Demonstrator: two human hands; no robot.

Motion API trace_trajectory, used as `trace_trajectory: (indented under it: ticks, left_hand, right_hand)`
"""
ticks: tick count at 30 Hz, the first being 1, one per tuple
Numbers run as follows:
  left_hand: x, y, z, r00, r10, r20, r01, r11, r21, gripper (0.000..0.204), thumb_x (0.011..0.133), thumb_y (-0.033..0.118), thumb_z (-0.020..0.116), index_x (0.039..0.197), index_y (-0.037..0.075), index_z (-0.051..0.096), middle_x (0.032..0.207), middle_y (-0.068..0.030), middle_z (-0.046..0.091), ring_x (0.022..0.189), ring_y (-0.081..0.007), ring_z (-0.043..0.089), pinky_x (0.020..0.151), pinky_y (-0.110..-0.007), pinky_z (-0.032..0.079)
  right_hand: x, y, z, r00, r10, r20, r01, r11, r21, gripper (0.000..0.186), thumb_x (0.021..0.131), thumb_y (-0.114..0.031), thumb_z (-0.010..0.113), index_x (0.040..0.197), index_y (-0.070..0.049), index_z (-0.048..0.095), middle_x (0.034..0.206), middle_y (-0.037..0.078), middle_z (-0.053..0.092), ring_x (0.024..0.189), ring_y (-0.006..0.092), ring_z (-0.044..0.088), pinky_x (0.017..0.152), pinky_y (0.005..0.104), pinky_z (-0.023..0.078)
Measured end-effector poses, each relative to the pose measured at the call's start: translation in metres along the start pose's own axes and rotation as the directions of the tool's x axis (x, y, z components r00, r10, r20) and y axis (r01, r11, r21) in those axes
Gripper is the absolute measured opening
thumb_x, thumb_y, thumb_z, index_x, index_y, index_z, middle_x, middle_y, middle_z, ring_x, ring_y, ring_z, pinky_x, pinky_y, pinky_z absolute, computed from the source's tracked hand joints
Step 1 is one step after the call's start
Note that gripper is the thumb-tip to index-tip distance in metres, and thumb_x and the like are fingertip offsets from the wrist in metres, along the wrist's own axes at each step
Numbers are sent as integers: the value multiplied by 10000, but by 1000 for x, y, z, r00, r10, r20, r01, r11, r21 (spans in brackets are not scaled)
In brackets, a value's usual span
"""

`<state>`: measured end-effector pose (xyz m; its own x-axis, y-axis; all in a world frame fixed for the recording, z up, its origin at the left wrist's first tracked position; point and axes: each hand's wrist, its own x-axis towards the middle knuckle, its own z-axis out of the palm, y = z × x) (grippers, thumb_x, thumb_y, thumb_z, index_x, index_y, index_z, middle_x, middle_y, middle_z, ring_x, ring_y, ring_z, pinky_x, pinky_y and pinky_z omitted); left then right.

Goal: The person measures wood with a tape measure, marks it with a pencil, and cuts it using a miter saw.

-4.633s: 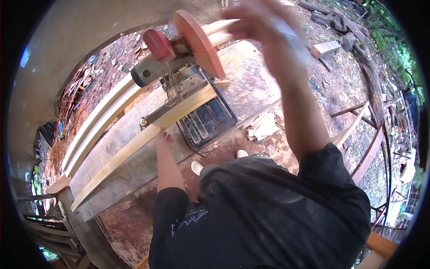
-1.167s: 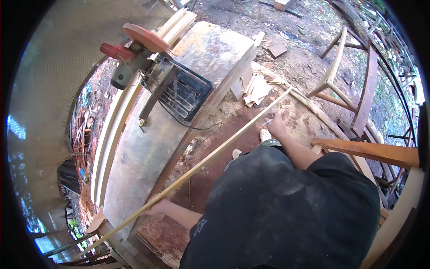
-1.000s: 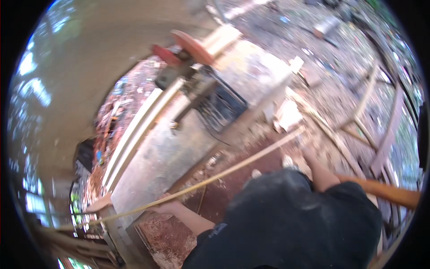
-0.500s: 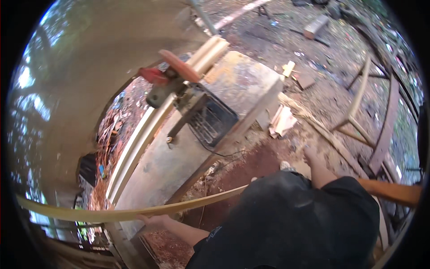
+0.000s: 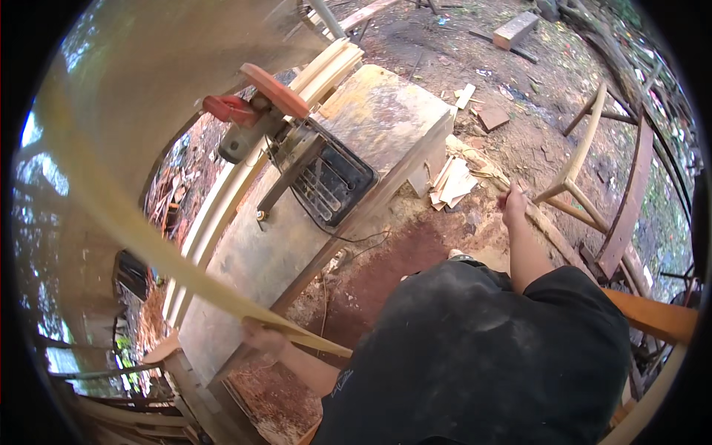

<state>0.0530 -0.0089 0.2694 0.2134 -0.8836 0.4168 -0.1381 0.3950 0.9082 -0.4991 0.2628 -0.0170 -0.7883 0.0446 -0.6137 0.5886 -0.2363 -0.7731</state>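
My left hand [image 5: 265,337] is closed around a long, thin wooden strip [image 5: 200,278]. The strip rises at a slant toward the upper left, its far end blurred, crossing in front of the workbench [image 5: 245,274]. Out to my right, my right hand [image 5: 514,205] hangs above the ground with its fingers curled; nothing shows in it. On the bench sits a power tool that looks like a cut-off saw [image 5: 278,93], with a red-orange guard and a black slotted base. Beside it, long pale wooden boards [image 5: 215,208] lie along the bench's far left edge.
Small wood offcuts [image 5: 452,182] are heaped at the bench's right side. A wooden chair-like frame [image 5: 593,159] stands farther right. A cable [image 5: 356,241] runs off the bench edge. Reddish sawdust [image 5: 386,259] covers the ground, and a squared timber block [image 5: 515,30] lies beyond.
The wooden strip has swung from nearly level to a steep slant, its far end now up at the left. My right hand has moved forward, away from my body.
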Motion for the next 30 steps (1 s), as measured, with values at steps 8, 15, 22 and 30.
trace_trajectory:
  ticks: [8, 15, 22, 30]
  left_hand:
    - [-81, 14, 53, 814, -260, 519, 122, 951, 285, 412, 911, 250, 667, 611, 0, 534, 503, 5, 459, 531, -76, 459, 471, -307, 345]
    - [-95, -21, 47, 699, -430, 571, -109, 726, 679, 554, 777, 513, 754, 585, 11, 618, 537, -172, 556, 478, -301, 541, 493, -410, 433]
    - [-13, -63, 40, 522, -675, 521, -239, 470, 850, 756, 735, 753, 618, 734, 6, 731, 790, -222, 700, 817, -397, 689, 752, -477, 536]
    - [81, -197, -43, 450, -776, 441, -185, 402, 897, 834, 795, 754, 556, 1036, -23, 736, 1120, -228, 693, 1091, -388, 641, 931, -473, 491]
  right_hand:
    - [-34, -185, 106, 829, -179, 530, -58, 915, 400, 452, 1009, -494, 500, 782, -118, 606, 831, 147, 723, 853, 305, 688, 844, 458, 509]
    - [-24, -218, 121, 136, -316, 939, -504, 794, 340, 788, 936, -620, 525, 1310, 73, 485, 1421, 236, 508, 1319, 353, 469, 1144, 490, 330]
    - [88, -70, 98, 754, -4, 656, -55, 996, 69, 359, 1048, -308, 467, 1286, -60, 570, 1265, 117, 643, 1054, 256, 653, 846, 413, 585]
    - [-59, 46, 154, 830, 283, 481, -202, 956, -214, 423, 1068, -327, 389, 1299, 3, 519, 1250, 189, 627, 1174, 310, 591, 946, 462, 550]
